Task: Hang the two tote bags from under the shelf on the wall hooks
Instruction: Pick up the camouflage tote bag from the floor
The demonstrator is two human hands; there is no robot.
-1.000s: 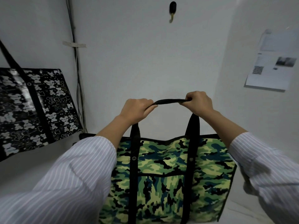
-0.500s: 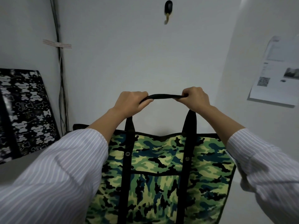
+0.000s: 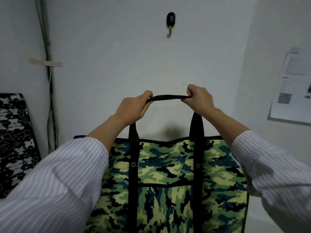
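Left hand (image 3: pixel 133 108) and right hand (image 3: pixel 198 100), fingers curled round opposite ends of the black handle strap (image 3: pixel 166 97), holding it taut and level. The camouflage tote bag (image 3: pixel 168 174) hangs at 6 o'clock from the hands. Wall hook (image 3: pixel 170 21) at 12 o'clock, well above the strap. Black patterned tote bag (image 3: pixel 13 140) at 9 o'clock; cables (image 3: pixel 50 98) at 10 o'clock; printed sheet (image 3: pixel 292 91) at 3 o'clock.

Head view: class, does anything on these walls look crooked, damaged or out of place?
Only small things. The tape strip across the cables runs slanted, and the paper notice on the right wall looks tilted, though the wide lens may exaggerate that. The hook and the camouflage bag look sound.
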